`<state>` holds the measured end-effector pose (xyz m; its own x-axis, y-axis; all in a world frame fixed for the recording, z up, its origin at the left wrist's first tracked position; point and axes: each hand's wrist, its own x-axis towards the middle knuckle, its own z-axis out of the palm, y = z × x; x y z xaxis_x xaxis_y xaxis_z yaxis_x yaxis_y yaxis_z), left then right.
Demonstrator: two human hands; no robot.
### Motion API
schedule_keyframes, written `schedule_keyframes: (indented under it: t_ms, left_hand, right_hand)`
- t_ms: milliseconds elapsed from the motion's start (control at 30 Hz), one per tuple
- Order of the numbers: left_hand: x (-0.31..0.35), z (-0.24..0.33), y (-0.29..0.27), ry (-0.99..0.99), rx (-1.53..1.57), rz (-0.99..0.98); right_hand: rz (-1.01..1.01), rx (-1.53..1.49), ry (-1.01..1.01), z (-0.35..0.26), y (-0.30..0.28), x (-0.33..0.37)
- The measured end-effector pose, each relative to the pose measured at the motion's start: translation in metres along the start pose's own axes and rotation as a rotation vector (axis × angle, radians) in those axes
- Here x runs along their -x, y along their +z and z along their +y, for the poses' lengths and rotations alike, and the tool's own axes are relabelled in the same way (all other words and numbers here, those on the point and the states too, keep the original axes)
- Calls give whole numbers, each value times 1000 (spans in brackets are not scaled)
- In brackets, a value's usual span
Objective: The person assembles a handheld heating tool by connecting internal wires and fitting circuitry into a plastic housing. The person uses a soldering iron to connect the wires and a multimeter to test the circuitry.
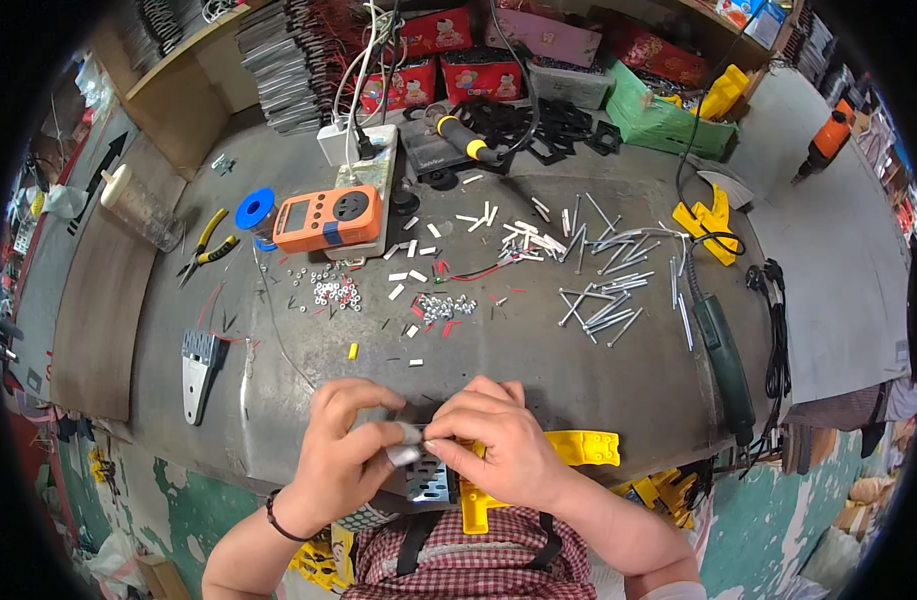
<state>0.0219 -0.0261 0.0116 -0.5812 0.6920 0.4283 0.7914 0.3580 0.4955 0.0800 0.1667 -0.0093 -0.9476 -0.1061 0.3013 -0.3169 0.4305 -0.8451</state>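
Observation:
My left hand (350, 440), with white coverings on the thumb and index finger, bends its fingers in a pinch at the table's front edge. Facing it, my right hand (498, 440) has thumb and fingertips pressed together, almost touching the left fingertips. Whatever is between the fingertips is too small and hidden to name. Under my right hand lies a yellow plastic housing (586, 447), one arm pointing right and another toward my lap. A perforated metal plate (432, 482) shows below the fingertips, beside the housing. Just beyond my hands is a small yellow piece (353, 351).
Long screws (603, 300) lie scattered to the right, near a dark green corded tool (723, 360). Small nuts (336, 293) and short screws (446, 308) form piles mid-table. Farther back are an orange meter (328, 218), pliers (208, 245) and a yellow-black handled tool (466, 138).

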Motion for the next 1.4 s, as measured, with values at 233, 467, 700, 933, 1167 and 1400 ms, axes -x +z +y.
schedule_keyframes:
  t_ms: [233,467,700,933,1167,1400]
  left_hand:
    - [-2,4,20,-688,653,-201]
    - [44,-7,17,-532,394,-108]
    - [52,-8,15,-181,-64,-339]
    - [43,5,-4,-252,76,-134]
    - [4,68,4,102,279,-162]
    - [-58,156,87,205,735,-534]
  right_hand:
    - [49,600,-199,6,5,20]
    - [581,608,232,46,-151,73]
    - [851,1252,777,120,-313,210]
    - [853,1015,923,100,-350,212]
    - [925,-14,510,-33,-283,156]
    - [866,-694,-47,-95,-192,92]
